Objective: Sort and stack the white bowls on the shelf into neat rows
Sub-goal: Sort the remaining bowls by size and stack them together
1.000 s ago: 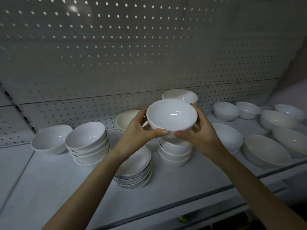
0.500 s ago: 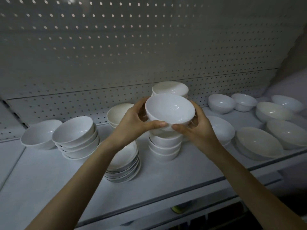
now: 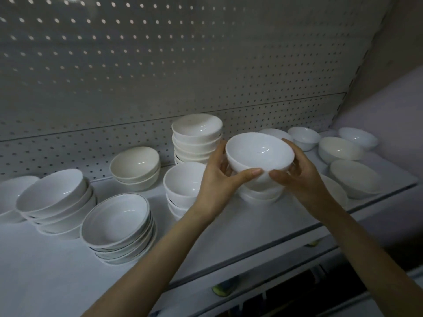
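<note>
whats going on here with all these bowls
A person is sorting bowls on a shelf. The left hand and right hand together grip one white bowl, held just over a low stack near the middle; whether it touches that stack cannot be told. Several stacks stand to the left, including a tall stack at the back. On the right, single bowls lie loose, not yet stacked.

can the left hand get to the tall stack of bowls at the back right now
Probably yes: the tall stack stands just behind the left hand with nothing between them. But that hand and the right hand both grip the held bowl, so it would have to let go first.
</note>
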`<control>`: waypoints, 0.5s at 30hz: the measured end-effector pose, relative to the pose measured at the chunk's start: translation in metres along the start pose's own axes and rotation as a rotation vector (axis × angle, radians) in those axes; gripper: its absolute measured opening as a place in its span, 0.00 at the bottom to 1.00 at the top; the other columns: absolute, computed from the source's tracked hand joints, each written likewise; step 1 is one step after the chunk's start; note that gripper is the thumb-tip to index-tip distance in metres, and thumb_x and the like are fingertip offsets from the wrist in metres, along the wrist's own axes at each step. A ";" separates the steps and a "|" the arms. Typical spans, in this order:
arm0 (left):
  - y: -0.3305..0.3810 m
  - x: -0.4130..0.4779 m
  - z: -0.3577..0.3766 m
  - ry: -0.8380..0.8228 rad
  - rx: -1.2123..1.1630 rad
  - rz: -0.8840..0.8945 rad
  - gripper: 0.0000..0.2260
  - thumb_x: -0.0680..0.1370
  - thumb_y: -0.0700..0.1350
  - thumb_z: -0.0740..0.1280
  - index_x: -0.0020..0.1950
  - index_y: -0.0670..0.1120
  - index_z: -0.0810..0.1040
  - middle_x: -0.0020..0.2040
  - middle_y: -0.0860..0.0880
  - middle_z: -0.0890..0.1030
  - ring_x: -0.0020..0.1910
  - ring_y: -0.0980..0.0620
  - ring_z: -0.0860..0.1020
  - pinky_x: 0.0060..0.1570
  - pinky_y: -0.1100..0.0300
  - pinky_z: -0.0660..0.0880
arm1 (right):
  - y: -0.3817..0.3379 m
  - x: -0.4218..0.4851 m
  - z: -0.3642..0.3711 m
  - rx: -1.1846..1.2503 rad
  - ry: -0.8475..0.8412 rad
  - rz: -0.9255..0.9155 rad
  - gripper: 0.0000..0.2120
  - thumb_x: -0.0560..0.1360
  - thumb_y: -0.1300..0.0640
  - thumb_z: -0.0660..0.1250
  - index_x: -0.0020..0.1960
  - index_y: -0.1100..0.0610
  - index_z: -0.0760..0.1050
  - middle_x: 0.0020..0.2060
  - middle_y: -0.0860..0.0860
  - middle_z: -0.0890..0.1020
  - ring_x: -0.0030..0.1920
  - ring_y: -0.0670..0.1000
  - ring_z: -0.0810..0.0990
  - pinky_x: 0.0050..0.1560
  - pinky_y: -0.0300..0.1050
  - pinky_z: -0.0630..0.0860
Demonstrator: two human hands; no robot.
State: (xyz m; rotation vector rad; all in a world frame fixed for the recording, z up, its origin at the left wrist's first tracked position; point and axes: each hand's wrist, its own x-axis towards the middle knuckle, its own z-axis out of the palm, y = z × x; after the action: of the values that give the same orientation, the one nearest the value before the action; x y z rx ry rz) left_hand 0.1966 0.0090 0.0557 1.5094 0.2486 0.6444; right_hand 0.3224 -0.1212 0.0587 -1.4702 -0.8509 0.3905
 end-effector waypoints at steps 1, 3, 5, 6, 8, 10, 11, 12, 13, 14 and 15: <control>-0.006 0.003 0.006 -0.007 -0.005 -0.006 0.29 0.66 0.41 0.78 0.62 0.56 0.70 0.62 0.54 0.77 0.61 0.59 0.76 0.60 0.61 0.75 | 0.003 0.001 -0.008 -0.002 -0.008 0.011 0.50 0.46 0.31 0.77 0.63 0.46 0.66 0.60 0.44 0.75 0.60 0.46 0.76 0.53 0.38 0.77; -0.020 0.008 0.017 -0.016 0.003 -0.026 0.34 0.65 0.46 0.78 0.67 0.52 0.69 0.66 0.52 0.75 0.64 0.56 0.75 0.63 0.57 0.74 | 0.010 0.004 -0.022 -0.004 -0.028 0.034 0.47 0.47 0.33 0.78 0.62 0.45 0.68 0.59 0.42 0.76 0.60 0.45 0.76 0.54 0.38 0.77; -0.031 0.011 0.024 -0.011 0.033 -0.040 0.36 0.66 0.47 0.78 0.70 0.49 0.67 0.67 0.52 0.74 0.66 0.55 0.73 0.65 0.53 0.72 | 0.021 0.007 -0.032 0.000 -0.059 0.054 0.44 0.49 0.36 0.80 0.61 0.46 0.69 0.57 0.41 0.78 0.60 0.45 0.76 0.54 0.39 0.77; -0.036 0.012 0.027 -0.005 0.055 -0.041 0.37 0.65 0.50 0.78 0.71 0.49 0.67 0.67 0.52 0.74 0.66 0.55 0.72 0.66 0.52 0.71 | 0.026 0.009 -0.036 0.001 -0.072 0.068 0.43 0.49 0.37 0.80 0.61 0.46 0.70 0.57 0.41 0.78 0.60 0.45 0.76 0.54 0.39 0.76; -0.042 0.015 0.030 0.002 0.117 -0.039 0.38 0.65 0.54 0.75 0.71 0.49 0.66 0.67 0.53 0.73 0.67 0.56 0.71 0.68 0.53 0.70 | 0.035 0.012 -0.042 -0.010 -0.094 0.088 0.43 0.50 0.38 0.80 0.62 0.46 0.69 0.59 0.42 0.77 0.60 0.44 0.76 0.53 0.38 0.76; -0.047 0.018 0.031 0.001 0.157 -0.045 0.37 0.65 0.55 0.74 0.72 0.49 0.66 0.67 0.53 0.73 0.66 0.57 0.71 0.67 0.56 0.69 | 0.043 0.015 -0.046 -0.050 -0.120 0.097 0.42 0.52 0.38 0.80 0.62 0.45 0.69 0.60 0.42 0.76 0.60 0.44 0.76 0.53 0.37 0.76; -0.049 0.019 0.031 -0.006 0.171 -0.050 0.36 0.66 0.53 0.75 0.72 0.49 0.66 0.67 0.53 0.73 0.66 0.58 0.71 0.67 0.59 0.70 | 0.046 0.016 -0.047 -0.071 -0.127 0.101 0.40 0.54 0.40 0.80 0.62 0.44 0.68 0.60 0.42 0.76 0.60 0.45 0.76 0.53 0.37 0.76; -0.052 0.020 0.031 -0.015 0.182 -0.052 0.35 0.68 0.50 0.75 0.72 0.49 0.66 0.67 0.54 0.73 0.66 0.60 0.71 0.65 0.61 0.70 | 0.049 0.018 -0.048 -0.086 -0.128 0.100 0.37 0.56 0.44 0.80 0.62 0.44 0.68 0.60 0.42 0.76 0.60 0.46 0.75 0.53 0.37 0.76; -0.054 0.021 0.031 -0.025 0.190 -0.055 0.33 0.69 0.48 0.74 0.72 0.49 0.65 0.67 0.54 0.73 0.65 0.61 0.71 0.64 0.65 0.70 | 0.052 0.019 -0.049 -0.101 -0.130 0.099 0.35 0.58 0.48 0.78 0.61 0.44 0.68 0.59 0.41 0.75 0.61 0.47 0.75 0.53 0.36 0.76; -0.057 0.021 0.030 -0.032 0.193 -0.056 0.32 0.70 0.45 0.73 0.72 0.49 0.65 0.67 0.54 0.73 0.64 0.62 0.71 0.62 0.67 0.70 | 0.055 0.020 -0.049 -0.115 -0.137 0.098 0.34 0.58 0.52 0.77 0.61 0.44 0.67 0.59 0.41 0.75 0.61 0.47 0.74 0.54 0.36 0.76; -0.060 0.021 0.030 -0.034 0.200 -0.060 0.31 0.71 0.43 0.73 0.72 0.48 0.65 0.67 0.53 0.73 0.64 0.63 0.72 0.61 0.69 0.69 | 0.057 0.021 -0.049 -0.130 -0.148 0.096 0.34 0.58 0.53 0.76 0.61 0.44 0.67 0.59 0.41 0.74 0.61 0.47 0.74 0.55 0.37 0.76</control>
State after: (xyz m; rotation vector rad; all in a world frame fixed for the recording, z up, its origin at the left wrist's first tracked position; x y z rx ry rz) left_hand 0.2435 -0.0012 0.0047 1.6962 0.3384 0.5583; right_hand 0.3857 -0.1349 0.0145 -1.6222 -0.9395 0.5289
